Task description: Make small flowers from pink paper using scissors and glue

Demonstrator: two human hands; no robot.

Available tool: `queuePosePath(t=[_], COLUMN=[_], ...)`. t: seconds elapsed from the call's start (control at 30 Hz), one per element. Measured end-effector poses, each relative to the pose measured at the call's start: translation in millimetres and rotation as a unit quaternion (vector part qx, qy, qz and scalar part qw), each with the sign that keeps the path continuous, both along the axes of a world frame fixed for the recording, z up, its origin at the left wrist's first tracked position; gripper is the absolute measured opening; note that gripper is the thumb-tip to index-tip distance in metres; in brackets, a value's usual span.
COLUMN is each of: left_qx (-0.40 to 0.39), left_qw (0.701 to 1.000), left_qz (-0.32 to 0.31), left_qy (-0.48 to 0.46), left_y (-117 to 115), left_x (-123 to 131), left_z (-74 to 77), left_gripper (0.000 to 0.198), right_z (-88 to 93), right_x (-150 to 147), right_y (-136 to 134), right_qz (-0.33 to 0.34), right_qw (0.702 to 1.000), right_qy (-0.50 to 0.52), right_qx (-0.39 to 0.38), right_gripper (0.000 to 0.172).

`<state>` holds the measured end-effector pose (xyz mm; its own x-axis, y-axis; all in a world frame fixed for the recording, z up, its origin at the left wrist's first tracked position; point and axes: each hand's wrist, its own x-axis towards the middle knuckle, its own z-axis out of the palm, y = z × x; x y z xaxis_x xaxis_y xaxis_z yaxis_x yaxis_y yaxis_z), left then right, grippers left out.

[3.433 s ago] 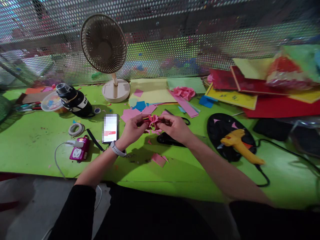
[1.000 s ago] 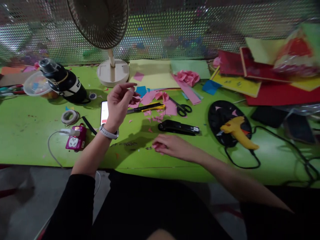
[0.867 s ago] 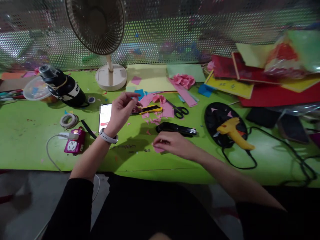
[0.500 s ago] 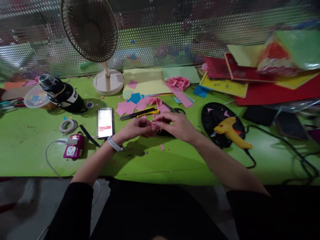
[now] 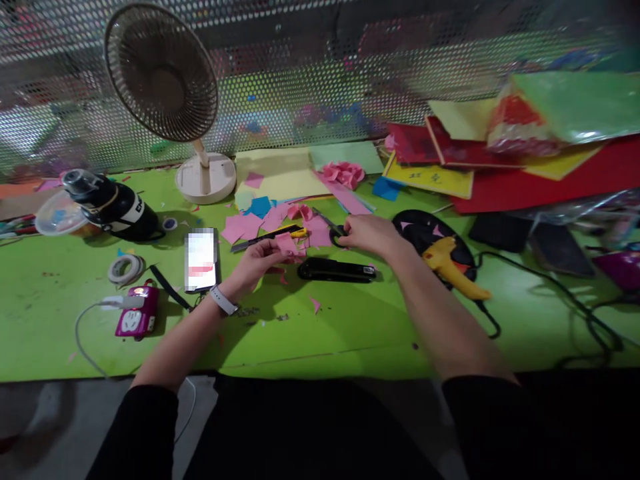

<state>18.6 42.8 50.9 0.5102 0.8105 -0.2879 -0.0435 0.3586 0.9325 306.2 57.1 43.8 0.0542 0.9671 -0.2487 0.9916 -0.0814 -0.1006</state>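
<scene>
A small pink paper piece (image 5: 287, 245) is pinched between the thumb and fingers of my left hand (image 5: 256, 262). My right hand (image 5: 369, 235) has its fingers closed at the dark handle of a pair of scissors (image 5: 326, 221), whose blades point away to the upper left. Below and between the hands lies a black stapler (image 5: 333, 270). Pink paper squares (image 5: 243, 229) and a folded pink paper petal (image 5: 300, 212) lie beyond my left hand. A utility knife (image 5: 265, 237), black with a yellow part, is partly covered by the held paper.
At the right, a yellow glue gun (image 5: 450, 263) rests on a black round pad (image 5: 407, 223). Pink paper flowers (image 5: 344, 175) lie at the back. Leftward are a phone (image 5: 201, 257), a tape roll (image 5: 125, 268), a purple power adapter (image 5: 137, 310), a black bottle (image 5: 117, 210) and a fan (image 5: 205, 180).
My hands were together over a small pink piece; now they are apart. My right hand has moved away to the scissors, uncovering the stapler. The view has shifted slightly.
</scene>
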Motion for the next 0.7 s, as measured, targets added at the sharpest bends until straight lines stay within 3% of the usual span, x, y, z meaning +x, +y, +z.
queuePosePath(t=[0.27,0.43,0.5,0.57,0.63,0.7], left_qx=[-0.012,-0.026,-0.026,-0.029,-0.035,-0.035], left_qw=[1.0,0.998,0.996,0.993,0.991,0.991], left_qz=[-0.002,0.039,0.068,0.094,0.11,0.114], left_qy=[0.0,-0.033,-0.051,-0.064,-0.067,-0.064], left_y=[2,-1,-3,-5,-6,-6], left_x=[2,3,3,3,3,2], left_z=[-2.1,4.9,6.9,9.2,12.7,17.1], left_gripper=[0.033,0.036,0.034,0.031,0.028,0.026], right_z=[0.6,3.4,8.1,16.3,26.6,36.7], right_x=[8,17,17,10,-2,-19], right_y=[-3,-9,-14,-21,-31,-40], right_qz=[-0.02,-0.092,-0.131,-0.142,-0.113,-0.089], right_qw=[0.998,0.982,0.959,0.916,0.864,0.832], right_qy=[0.049,0.161,0.249,0.375,0.487,0.541], right_qx=[-0.016,-0.044,-0.02,-0.021,-0.055,-0.08], right_gripper=[0.017,0.013,0.014,0.021,0.028,0.035])
